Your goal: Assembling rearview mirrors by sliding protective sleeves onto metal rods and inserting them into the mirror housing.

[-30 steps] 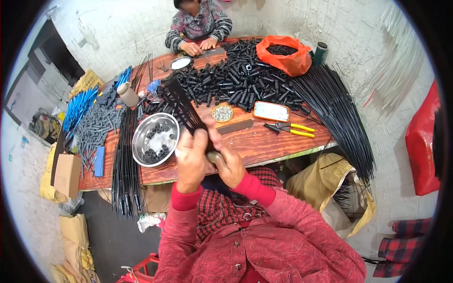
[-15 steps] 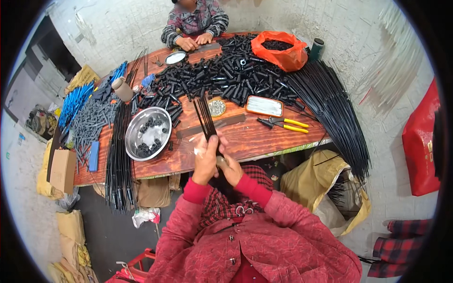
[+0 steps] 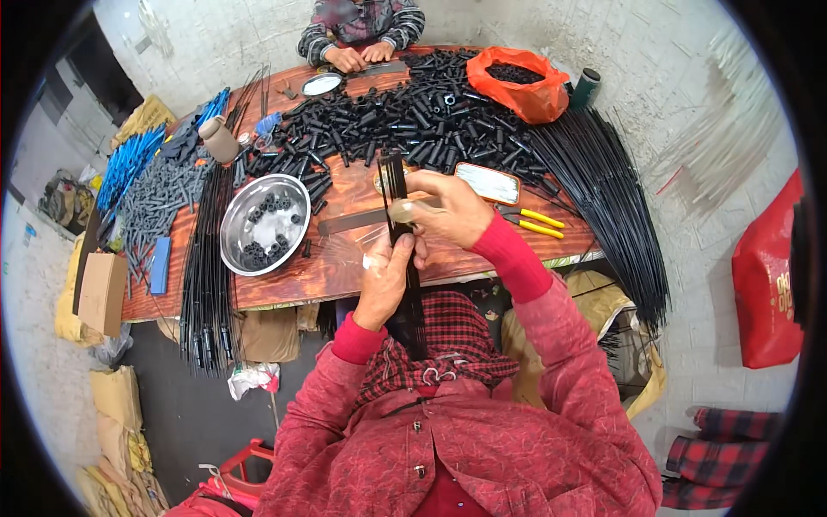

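Observation:
A bundle of thin black rods (image 3: pixel 394 177) stands nearly upright in front of me, its lower ends hanging over my lap. My left hand (image 3: pixel 385 280) is wrapped around the middle of the bundle, thumb lying along the rods. Higher up, the bent fingers of my right hand (image 3: pixel 454 207) close in on the rods; a pale covering shows on one finger. Whether these fingers grip one rod or several is hidden. Just behind the rods lies a flat dark strip (image 3: pixel 349 222) on the wooden table (image 3: pixel 332 274).
A steel bowl (image 3: pixel 226 237) with black round parts stands left. Black tubular pieces (image 3: pixel 379 121) heap across the table. Right are a white-filled tray (image 3: pixel 488 183), yellow-handled pliers (image 3: pixel 541 227), long black rods (image 3: pixel 603 198) and an orange bag (image 3: pixel 517 82). A co-worker's hands (image 3: pixel 362 57) rest opposite.
My right hand has moved up from beside my left hand to the upper part of the rods. The bundle now stands more upright, and the view has shifted slightly.

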Action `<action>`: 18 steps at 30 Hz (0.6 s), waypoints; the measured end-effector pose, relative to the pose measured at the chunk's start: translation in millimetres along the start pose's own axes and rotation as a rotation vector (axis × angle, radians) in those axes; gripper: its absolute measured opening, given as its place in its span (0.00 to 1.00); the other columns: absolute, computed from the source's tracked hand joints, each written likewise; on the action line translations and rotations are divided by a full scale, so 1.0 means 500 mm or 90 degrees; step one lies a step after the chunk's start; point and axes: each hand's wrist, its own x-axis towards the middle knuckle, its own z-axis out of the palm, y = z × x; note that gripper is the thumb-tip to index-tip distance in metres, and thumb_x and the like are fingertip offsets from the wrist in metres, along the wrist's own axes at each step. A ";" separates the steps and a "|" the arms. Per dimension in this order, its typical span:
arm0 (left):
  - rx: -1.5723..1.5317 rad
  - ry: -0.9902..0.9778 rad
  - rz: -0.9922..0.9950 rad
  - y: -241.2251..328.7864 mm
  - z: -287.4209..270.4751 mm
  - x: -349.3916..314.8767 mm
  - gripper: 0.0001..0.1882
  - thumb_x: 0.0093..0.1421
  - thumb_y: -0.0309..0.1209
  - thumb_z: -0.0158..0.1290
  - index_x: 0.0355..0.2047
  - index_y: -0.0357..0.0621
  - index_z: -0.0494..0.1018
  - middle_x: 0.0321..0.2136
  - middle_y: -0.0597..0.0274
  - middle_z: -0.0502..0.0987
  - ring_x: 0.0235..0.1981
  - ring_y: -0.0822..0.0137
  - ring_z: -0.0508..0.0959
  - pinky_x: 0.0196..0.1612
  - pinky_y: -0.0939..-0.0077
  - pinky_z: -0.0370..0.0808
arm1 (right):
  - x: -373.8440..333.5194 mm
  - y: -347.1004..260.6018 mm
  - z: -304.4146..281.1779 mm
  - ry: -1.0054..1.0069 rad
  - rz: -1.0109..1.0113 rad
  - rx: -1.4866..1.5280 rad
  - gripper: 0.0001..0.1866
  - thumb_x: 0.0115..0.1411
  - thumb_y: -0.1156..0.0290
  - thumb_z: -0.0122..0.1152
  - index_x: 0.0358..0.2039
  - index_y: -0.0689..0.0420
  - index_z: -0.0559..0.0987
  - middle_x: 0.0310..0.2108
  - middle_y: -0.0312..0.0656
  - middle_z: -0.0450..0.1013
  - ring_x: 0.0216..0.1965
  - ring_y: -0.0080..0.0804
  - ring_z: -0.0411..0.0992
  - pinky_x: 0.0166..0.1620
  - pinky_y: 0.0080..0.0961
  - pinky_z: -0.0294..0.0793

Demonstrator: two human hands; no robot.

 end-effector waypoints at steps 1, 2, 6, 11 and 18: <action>0.005 -0.004 0.005 -0.001 0.004 -0.009 0.16 0.73 0.38 0.46 0.48 0.35 0.71 0.29 0.67 0.73 0.30 0.76 0.71 0.36 0.80 0.70 | 0.011 0.004 0.001 -0.006 0.006 0.000 0.16 0.65 0.69 0.61 0.50 0.65 0.75 0.39 0.39 0.75 0.30 0.19 0.73 0.37 0.20 0.76; 0.014 -0.015 0.011 0.006 0.004 -0.010 0.16 0.73 0.38 0.46 0.48 0.35 0.70 0.30 0.66 0.72 0.31 0.76 0.71 0.37 0.80 0.70 | 0.024 0.009 -0.001 -0.009 0.011 0.013 0.14 0.65 0.67 0.61 0.44 0.64 0.77 0.31 0.37 0.74 0.25 0.19 0.71 0.29 0.21 0.74; 0.027 -0.035 -0.033 0.014 -0.004 -0.002 0.17 0.73 0.39 0.45 0.48 0.36 0.70 0.30 0.67 0.72 0.31 0.76 0.71 0.39 0.80 0.70 | 0.030 0.019 -0.011 -0.027 0.020 0.067 0.12 0.66 0.64 0.61 0.35 0.62 0.79 0.21 0.34 0.72 0.19 0.19 0.69 0.21 0.22 0.72; -0.014 -0.115 -0.076 0.021 -0.011 -0.005 0.19 0.73 0.42 0.44 0.49 0.36 0.70 0.32 0.67 0.73 0.33 0.75 0.73 0.40 0.79 0.72 | 0.008 -0.016 -0.021 -0.106 0.144 0.144 0.16 0.67 0.66 0.60 0.49 0.63 0.80 0.35 0.37 0.79 0.25 0.18 0.72 0.30 0.18 0.74; -0.023 -0.161 -0.086 0.028 -0.002 -0.005 0.25 0.74 0.46 0.40 0.55 0.35 0.67 0.39 0.64 0.74 0.39 0.73 0.74 0.46 0.76 0.72 | -0.010 0.005 -0.037 -0.055 0.056 0.072 0.15 0.68 0.64 0.59 0.44 0.63 0.82 0.34 0.38 0.80 0.27 0.18 0.75 0.32 0.18 0.76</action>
